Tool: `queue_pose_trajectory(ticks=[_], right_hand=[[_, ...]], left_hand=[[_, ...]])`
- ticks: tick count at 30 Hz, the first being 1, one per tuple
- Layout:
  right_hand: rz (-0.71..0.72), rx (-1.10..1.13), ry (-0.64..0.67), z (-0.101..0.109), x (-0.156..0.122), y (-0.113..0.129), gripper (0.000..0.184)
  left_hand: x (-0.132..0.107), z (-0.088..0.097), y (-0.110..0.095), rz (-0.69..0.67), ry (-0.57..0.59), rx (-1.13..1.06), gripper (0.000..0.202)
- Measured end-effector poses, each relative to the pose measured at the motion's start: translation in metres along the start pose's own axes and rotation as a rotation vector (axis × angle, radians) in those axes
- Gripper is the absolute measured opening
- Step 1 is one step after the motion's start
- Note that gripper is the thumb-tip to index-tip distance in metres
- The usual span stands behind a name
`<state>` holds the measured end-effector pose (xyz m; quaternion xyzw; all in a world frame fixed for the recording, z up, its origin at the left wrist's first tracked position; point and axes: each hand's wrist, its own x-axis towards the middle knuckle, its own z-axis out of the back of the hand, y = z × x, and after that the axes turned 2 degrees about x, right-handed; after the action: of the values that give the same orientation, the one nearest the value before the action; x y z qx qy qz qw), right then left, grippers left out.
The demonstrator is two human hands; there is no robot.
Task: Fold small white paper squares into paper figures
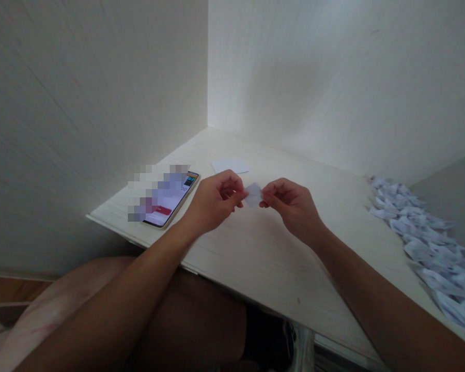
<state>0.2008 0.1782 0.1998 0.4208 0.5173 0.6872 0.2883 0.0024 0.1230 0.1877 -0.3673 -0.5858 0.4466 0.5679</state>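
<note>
A small white piece of paper (253,195) is stretched between my two hands, just above the tabletop. My left hand (219,199) pinches its left corner between thumb and fingers. On the opposite side, my right hand (289,204) pinches the right corner in the same way. Whether the paper is folded or a single sheet, I cannot tell. Behind my left hand, some flat white paper (230,166) lies on the table. To the left of that hand rests a phone (174,204) with its screen lit, partly blurred out.
The pale wooden table (271,268) meets a wall (101,93) on the left and another wall (313,77) at the back. Along the right side lies a long heap of folded or crumpled white papers (422,243). My legs are below the table's front edge.
</note>
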Motion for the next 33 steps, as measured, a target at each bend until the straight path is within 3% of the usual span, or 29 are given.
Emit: queue_pose_trajectory(ticks=[6, 16, 26, 33], right_hand=[[0.022, 0.004, -0.009, -0.0017, -0.0018, 0.0027, 0.026], [0.070, -0.079, -0.080, -0.0081, -0.0066, 0.0051, 0.022], [0.126, -0.195, -0.092, -0.0060, -0.0064, 0.0074, 0.024], [0.203, -0.305, -0.092, -0.0056, -0.0098, 0.0043, 0.019]], left_hand=[[-0.0020, 0.0038, -0.0028, 0.003, 0.063, 0.106, 0.020], [-0.0013, -0.0013, -0.0022, 0.110, 0.077, -0.159, 0.033], [-0.0043, 0.0003, -0.0095, 0.005, 0.047, -0.047, 0.033], [-0.0047, -0.0016, -0.0076, 0.048, -0.009, -0.068, 0.035]])
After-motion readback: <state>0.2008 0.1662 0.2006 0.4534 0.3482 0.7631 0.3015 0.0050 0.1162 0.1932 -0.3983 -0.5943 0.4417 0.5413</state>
